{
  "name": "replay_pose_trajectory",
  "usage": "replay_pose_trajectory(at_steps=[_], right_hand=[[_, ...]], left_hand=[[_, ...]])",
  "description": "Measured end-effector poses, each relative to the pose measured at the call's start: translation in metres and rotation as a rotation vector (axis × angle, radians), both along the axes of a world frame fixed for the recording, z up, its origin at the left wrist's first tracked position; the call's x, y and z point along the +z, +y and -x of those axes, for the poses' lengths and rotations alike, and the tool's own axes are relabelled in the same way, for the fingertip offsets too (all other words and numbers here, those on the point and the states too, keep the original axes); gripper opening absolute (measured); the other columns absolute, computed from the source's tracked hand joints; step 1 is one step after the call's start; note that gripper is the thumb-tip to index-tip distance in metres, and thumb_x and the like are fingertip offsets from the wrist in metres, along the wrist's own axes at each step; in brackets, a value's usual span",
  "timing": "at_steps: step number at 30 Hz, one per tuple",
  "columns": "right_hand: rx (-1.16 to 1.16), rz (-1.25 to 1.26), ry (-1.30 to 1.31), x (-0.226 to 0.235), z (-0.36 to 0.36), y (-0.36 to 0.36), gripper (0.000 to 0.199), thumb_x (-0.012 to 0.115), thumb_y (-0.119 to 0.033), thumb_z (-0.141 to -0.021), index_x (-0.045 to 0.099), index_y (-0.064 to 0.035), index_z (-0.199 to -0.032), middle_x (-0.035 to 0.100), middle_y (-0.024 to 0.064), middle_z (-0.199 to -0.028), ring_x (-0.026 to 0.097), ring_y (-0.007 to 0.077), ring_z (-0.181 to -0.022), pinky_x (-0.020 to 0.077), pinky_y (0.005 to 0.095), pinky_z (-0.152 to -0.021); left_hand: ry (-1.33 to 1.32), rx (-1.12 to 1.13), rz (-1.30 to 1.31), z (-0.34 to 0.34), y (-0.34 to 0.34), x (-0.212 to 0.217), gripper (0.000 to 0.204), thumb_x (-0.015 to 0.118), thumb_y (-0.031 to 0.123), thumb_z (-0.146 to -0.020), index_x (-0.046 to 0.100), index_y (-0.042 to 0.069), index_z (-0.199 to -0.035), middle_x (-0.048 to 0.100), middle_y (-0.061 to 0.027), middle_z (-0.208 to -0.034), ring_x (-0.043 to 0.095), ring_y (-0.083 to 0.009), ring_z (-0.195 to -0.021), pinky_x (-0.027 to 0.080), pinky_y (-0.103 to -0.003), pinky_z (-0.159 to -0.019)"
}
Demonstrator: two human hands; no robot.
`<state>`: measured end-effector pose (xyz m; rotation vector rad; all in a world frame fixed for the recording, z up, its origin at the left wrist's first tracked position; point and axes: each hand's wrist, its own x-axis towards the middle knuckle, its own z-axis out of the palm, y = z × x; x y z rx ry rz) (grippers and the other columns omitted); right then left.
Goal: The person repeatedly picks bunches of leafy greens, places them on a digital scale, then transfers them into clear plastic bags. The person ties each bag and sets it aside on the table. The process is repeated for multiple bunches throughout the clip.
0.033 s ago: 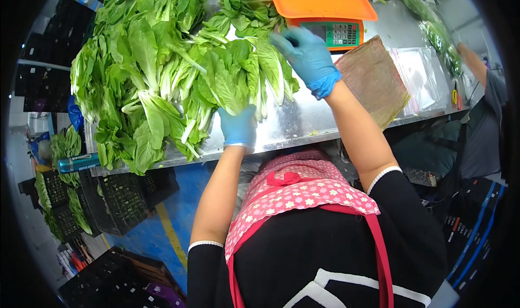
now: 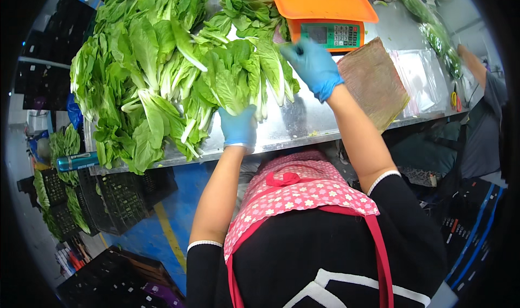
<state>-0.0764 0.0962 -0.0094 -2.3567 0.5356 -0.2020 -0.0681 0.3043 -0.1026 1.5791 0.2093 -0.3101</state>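
Note:
My left hand [image 2: 238, 126], in a blue glove, is closed around the stem end of a head of leafy lettuce [image 2: 232, 83] near the table's front edge. My right hand [image 2: 314, 67], also gloved in blue, hovers over the metal table just below the scale. Motion smears its fingers, and a dark spot shows at them that I cannot make out. A large heap of lettuce [image 2: 146, 64] covers the left side of the table. More lettuce lies behind and beside the held head.
An orange scale [image 2: 325, 4] with a green keypad stands at the back. Right of my right hand lie a brown cloth-like square [image 2: 374, 83] and clear plastic bags [image 2: 420, 80]. A teal cylinder [image 2: 77, 161] sits at the left edge. Another person's arm [image 2: 472, 64] shows far right.
My right hand has shifted slightly right and down, away from the lettuce, uncovering more of the scale's display. The left hand stays in place on the lettuce.

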Motion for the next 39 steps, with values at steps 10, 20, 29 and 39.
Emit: replay_pose_trajectory(at_steps=[10,20,29,39], right_hand=[[0.091,-0.873,0.158,-0.108,0.026,0.059,0.035,0.059,-0.027,-0.085,0.057,0.0039,-0.102,0.062,0.0100,-0.083,0.059,0.0190,-0.075,0.0479,0.0320,-0.067],[0.361,-0.869,-0.150,-0.080,0.065,0.052,0.056,0.066,-0.033,-0.085,0.048,0.0044,-0.122,0.057,0.0179,-0.113,0.057,0.0218,-0.103,0.0480,0.0330,-0.085],[0.750,-0.540,-0.203,-0.158,0.079,0.032,0.056,0.064,-0.021,-0.084,0.043,-0.0091,-0.134,0.049,0.0126,-0.131,0.050,0.0248,-0.113,0.0395,0.0358,-0.098],[0.219,-0.662,-0.368,-0.015,0.041,-0.042,0.063,0.055,-0.038,-0.091,0.035,-0.0001,-0.136,0.055,0.0219,-0.121,0.063,0.0314,-0.097,0.0506,0.0366,-0.082]], left_hand=[[0.220,-0.076,0.133,-0.005,-0.002,0.009,0.021,0.074,0.014,-0.075,0.062,-0.001,-0.085,0.063,-0.0097,-0.068,0.059,-0.0167,-0.052,0.046,-0.026,-0.049],[0.070,-0.460,0.286,0.028,0.022,-0.001,0.040,0.071,0.015,-0.080,0.054,0.003,-0.115,0.061,-0.0106,-0.111,0.060,-0.0214,-0.097,0.049,-0.032,-0.084],[-0.220,-0.948,-0.109,-0.003,0.049,-0.102,0.044,0.054,0.023,-0.091,0.044,0.007,-0.130,0.051,-0.0102,-0.127,0.053,-0.0246,-0.112,0.044,-0.037,-0.096],[-0.170,-0.906,0.061,-0.047,-0.100,0.094,0.048,0.070,0.013,-0.081,0.049,0.003,-0.122,0.062,-0.0092,-0.105,0.064,-0.0167,-0.089,0.054,-0.027,-0.068]])
